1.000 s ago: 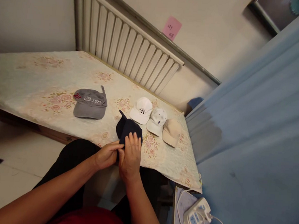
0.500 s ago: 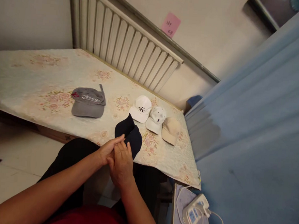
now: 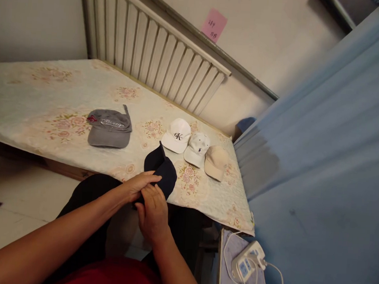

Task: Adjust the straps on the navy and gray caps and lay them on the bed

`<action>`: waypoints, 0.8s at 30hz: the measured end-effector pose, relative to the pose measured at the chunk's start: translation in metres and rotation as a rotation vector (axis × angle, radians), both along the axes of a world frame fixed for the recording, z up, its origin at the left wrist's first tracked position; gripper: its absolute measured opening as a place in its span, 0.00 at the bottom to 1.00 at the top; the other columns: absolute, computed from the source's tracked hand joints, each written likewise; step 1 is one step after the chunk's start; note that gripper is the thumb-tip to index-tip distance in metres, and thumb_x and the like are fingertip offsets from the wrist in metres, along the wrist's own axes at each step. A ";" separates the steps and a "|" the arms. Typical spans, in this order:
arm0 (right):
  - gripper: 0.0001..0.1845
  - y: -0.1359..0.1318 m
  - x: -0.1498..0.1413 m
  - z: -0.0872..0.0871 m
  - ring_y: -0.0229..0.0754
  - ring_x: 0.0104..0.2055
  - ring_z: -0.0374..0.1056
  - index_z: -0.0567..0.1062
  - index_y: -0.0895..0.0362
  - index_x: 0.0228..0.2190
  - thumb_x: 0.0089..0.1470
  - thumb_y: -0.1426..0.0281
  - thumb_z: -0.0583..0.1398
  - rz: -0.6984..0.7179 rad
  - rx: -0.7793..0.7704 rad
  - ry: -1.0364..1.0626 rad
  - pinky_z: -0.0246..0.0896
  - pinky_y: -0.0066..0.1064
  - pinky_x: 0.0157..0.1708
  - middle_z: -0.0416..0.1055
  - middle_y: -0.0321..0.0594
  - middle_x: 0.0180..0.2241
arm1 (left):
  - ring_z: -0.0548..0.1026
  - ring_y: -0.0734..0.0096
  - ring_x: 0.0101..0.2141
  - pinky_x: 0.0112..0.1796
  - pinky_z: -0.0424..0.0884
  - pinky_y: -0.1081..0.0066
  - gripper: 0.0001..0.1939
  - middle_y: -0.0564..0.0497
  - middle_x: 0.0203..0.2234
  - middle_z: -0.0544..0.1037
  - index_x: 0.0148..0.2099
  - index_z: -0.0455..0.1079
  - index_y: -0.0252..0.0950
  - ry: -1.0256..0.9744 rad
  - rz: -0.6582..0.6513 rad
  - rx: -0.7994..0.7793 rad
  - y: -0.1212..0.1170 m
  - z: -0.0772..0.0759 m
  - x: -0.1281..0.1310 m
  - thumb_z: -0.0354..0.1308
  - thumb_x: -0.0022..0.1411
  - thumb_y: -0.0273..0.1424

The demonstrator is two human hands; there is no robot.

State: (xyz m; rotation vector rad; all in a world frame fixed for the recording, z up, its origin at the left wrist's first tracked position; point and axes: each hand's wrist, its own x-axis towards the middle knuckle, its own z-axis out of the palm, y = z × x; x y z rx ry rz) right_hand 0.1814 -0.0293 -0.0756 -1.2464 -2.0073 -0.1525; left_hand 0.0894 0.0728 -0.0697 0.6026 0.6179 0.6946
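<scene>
A dark navy cap lies at the near edge of the flowered tabletop, partly hanging over it. My left hand grips the cap's near edge, fingers curled over the cloth. My right hand is just below it, fingers closed on the cap's lower part. Further back lie a grey cap with lettering, a white cap with a black logo, a second white cap and a beige cap.
A white ribbed radiator runs along the wall behind the table, with a pink note above it. A blue curtain hangs at the right. A white power strip with cables lies low at the right.
Both hands have drawn back toward me with the navy cap, and the cap's shape has shifted under them. The camera has drifted slightly.
</scene>
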 end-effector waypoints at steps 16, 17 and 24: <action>0.24 0.004 0.007 0.000 0.48 0.65 0.54 0.61 0.63 0.58 0.60 0.75 0.50 -0.193 0.065 0.003 0.57 0.53 0.60 0.65 0.55 0.56 | 0.77 0.66 0.38 0.41 0.69 0.73 0.09 0.47 0.34 0.81 0.38 0.76 0.33 -0.036 0.050 0.080 -0.024 0.007 -0.009 0.64 0.52 0.25; 0.25 0.003 0.005 -0.001 0.48 0.65 0.54 0.60 0.63 0.58 0.60 0.75 0.50 -0.188 0.060 -0.002 0.56 0.53 0.60 0.65 0.55 0.57 | 0.77 0.66 0.38 0.41 0.69 0.73 0.08 0.47 0.34 0.81 0.37 0.76 0.33 -0.044 0.055 0.078 -0.024 0.007 -0.011 0.64 0.51 0.25; 0.25 0.001 0.000 0.002 0.46 0.64 0.54 0.61 0.63 0.57 0.58 0.76 0.52 -0.155 0.066 -0.024 0.55 0.52 0.61 0.67 0.55 0.56 | 0.77 0.67 0.38 0.44 0.69 0.71 0.10 0.48 0.35 0.81 0.39 0.76 0.35 -0.146 0.020 0.015 -0.020 0.001 -0.021 0.64 0.51 0.24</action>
